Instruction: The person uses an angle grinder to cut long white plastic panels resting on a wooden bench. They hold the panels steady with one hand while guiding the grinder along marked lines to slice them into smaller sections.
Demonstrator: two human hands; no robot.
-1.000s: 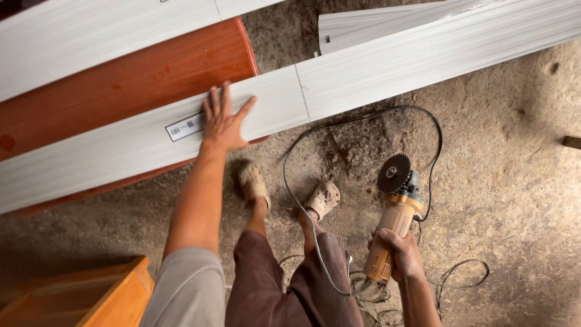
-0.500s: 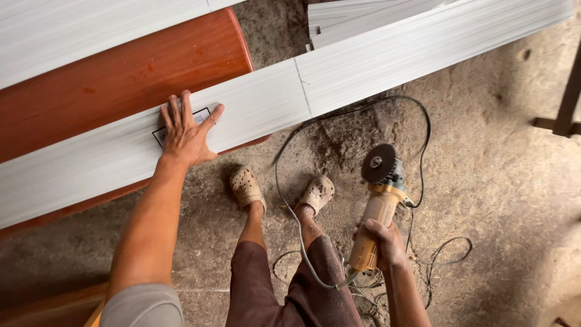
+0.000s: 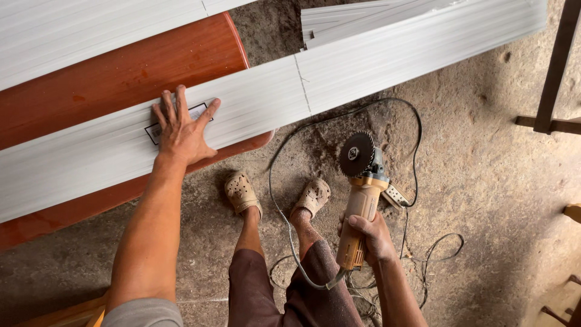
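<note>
My left hand (image 3: 181,127) lies flat, fingers spread, on a long white ribbed panel (image 3: 254,103), covering part of a small label. The panel rests across a reddish-brown wooden surface (image 3: 121,79) and shows a cut line near its middle. My right hand (image 3: 369,233) grips the tan body of an angle grinder (image 3: 361,200), held below the panel over the ground. Its toothed cutting disc (image 3: 356,154) points up toward the panel and stays apart from it. The grinder's cable (image 3: 284,206) loops over the ground past my feet (image 3: 275,195).
A second white panel (image 3: 91,30) lies across the top left, more white strips (image 3: 357,15) at top centre. Dark wooden frame pieces (image 3: 554,79) stand at the right edge. An orange wooden piece (image 3: 72,312) sits bottom left. The ground is rough dirt with loose cable coils (image 3: 436,254).
My left hand has slid left along the panel, away from the cut line. The grinder stays in my right hand, shifted slightly left in view as my head moved.
</note>
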